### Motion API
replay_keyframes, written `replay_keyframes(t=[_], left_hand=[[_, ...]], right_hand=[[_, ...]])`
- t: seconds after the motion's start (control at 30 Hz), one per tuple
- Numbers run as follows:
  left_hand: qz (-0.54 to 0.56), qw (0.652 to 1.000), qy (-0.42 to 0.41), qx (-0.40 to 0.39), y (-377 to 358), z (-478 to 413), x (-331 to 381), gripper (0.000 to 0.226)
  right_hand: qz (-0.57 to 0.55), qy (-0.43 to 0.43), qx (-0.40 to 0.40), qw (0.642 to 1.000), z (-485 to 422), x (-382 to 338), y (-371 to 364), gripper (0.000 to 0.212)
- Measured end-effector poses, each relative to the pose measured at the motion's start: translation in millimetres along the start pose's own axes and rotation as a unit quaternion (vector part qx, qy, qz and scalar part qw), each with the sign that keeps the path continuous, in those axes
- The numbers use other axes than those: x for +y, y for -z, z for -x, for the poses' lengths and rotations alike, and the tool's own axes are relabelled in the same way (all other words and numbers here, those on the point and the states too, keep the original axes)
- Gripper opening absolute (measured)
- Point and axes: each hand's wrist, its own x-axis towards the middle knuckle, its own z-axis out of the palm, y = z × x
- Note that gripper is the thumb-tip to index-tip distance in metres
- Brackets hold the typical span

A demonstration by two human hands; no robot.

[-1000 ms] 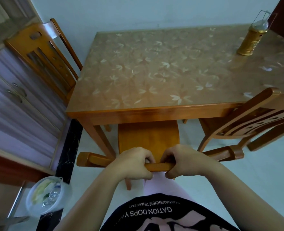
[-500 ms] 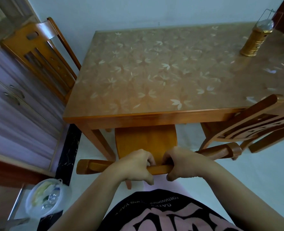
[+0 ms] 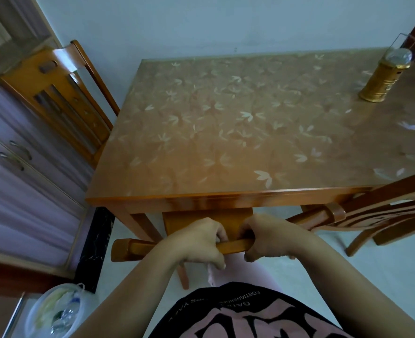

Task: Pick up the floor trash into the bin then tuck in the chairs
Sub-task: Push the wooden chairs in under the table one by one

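gripping chair top rail (image 3: 230,245), left hand (image 3: 196,242) and right hand (image 3: 272,237) fingers (image 3: 250,256) curled round it.

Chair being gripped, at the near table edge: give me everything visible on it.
The chair looks like glossy orange-brown wood. Its curved top rail runs from a rounded left end across to a capped right end, tilted up to the right. The left hand and right hand both wrap the middle of that rail, side by side. The flat seat is mostly under the table; only a strip shows. One rear leg shows below the left hand, on the pale floor. The rest is hidden.
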Motion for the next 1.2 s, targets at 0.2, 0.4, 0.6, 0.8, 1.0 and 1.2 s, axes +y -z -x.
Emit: replay_keyframes(t=[0.2,0.4,0.6,0.8,1.0,1.2], left_hand=[[-0.017,1.0,-0.018,0.001,4,-18,11,0.028],[-0.017,1.0,-0.017,0.006,10,-34,15,0.029],[-0.029,0.999,-0.025,-0.012,26,-47,18,0.026],[-0.04,0.998,-0.038,-0.019,42,-57,20,0.027],[-0.037,0.998,-0.043,-0.002,61,-67,16,0.031],[-0.038,0.999,-0.037,-0.009,61,-70,13,0.033]], right_hand=[[-0.021,-0.017,0.007,1.0,-3,15,11,0.027],[0.019,-0.025,0.025,0.999,-11,22,19,0.025],[0.028,-0.024,0.058,0.998,-23,30,25,0.025],[0.005,-0.034,0.066,0.997,-34,31,33,0.021],[-0.015,-0.037,0.075,0.996,-51,28,45,0.031],[-0.029,-0.036,0.057,0.997,-53,31,46,0.032]])
